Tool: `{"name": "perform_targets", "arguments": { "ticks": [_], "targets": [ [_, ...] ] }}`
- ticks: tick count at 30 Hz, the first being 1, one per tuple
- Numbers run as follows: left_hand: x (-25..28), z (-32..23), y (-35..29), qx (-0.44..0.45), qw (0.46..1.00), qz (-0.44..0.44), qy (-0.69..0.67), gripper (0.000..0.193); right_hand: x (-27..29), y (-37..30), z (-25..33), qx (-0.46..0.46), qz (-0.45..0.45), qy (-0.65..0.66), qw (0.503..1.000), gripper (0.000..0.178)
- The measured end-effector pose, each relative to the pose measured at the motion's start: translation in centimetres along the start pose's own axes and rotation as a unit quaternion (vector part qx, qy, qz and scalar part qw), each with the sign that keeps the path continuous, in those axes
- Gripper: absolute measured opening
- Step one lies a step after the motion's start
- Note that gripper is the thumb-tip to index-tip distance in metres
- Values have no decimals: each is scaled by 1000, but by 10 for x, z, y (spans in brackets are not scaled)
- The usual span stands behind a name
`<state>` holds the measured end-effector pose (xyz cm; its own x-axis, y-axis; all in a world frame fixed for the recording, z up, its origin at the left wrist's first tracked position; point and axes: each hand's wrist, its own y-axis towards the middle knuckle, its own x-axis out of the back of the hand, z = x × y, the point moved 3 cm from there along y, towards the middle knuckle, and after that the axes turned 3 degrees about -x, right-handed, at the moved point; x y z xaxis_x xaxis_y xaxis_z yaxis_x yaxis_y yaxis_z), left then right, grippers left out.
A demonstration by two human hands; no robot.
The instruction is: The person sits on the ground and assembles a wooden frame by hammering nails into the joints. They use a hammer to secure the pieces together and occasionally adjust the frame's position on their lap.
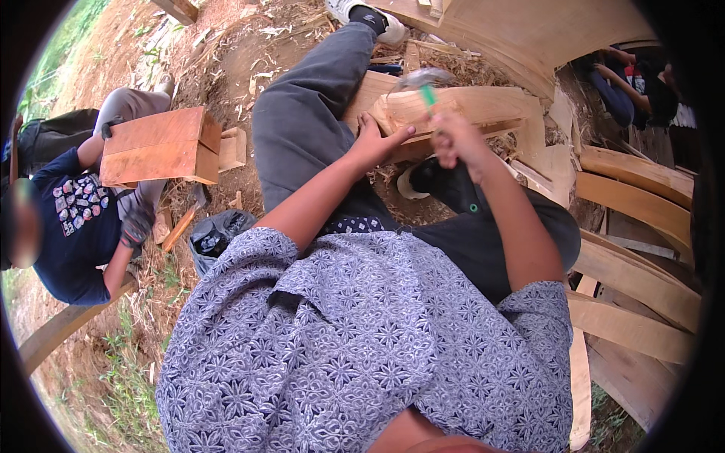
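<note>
My right hand (pixel 458 142) is wrapped round the handle of a claw hammer (pixel 428 93) with a green grip. The hammer's metal head is blurred and appears just above a pale wooden piece (pixel 476 106); whether they touch I cannot tell. Lying across in front of my legs, this wooden piece has a thick, boxy shape. My left hand (pixel 374 140) rests on its left end with the thumb stretched out and the other fingers over the edge. Part of the wood's underside is hidden by my hands and knee.
At the left a person in a dark shirt and gloves handles an orange-brown wooden box (pixel 151 147). A black plastic bag (pixel 219 234) lies beside me. Curved planks (pixel 634 283) are stacked at the right, a wide board (pixel 521 38) stands ahead, and wood shavings cover the ground.
</note>
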<state>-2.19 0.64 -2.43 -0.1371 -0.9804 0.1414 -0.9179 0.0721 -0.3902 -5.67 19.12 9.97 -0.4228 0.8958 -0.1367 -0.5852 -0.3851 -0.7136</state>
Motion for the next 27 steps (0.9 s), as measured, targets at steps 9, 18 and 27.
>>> {"name": "perform_targets", "arguments": {
  "ticks": [9, 18, 27],
  "targets": [
    [-3, 0, 4, -10, 1000, -7, 11, 151, 41, 0, 15, 161, -175, 269, 934, 29],
    [-4, 0, 5, -22, 1000, -1, 10, 152, 29, -2, 3, 82, -83, 115, 987, 29],
    [-6, 2, 8, -33, 999, 8, 1, 153, 8, 2, -7, 37, -36, 0, 999, 30]
  ]
}}
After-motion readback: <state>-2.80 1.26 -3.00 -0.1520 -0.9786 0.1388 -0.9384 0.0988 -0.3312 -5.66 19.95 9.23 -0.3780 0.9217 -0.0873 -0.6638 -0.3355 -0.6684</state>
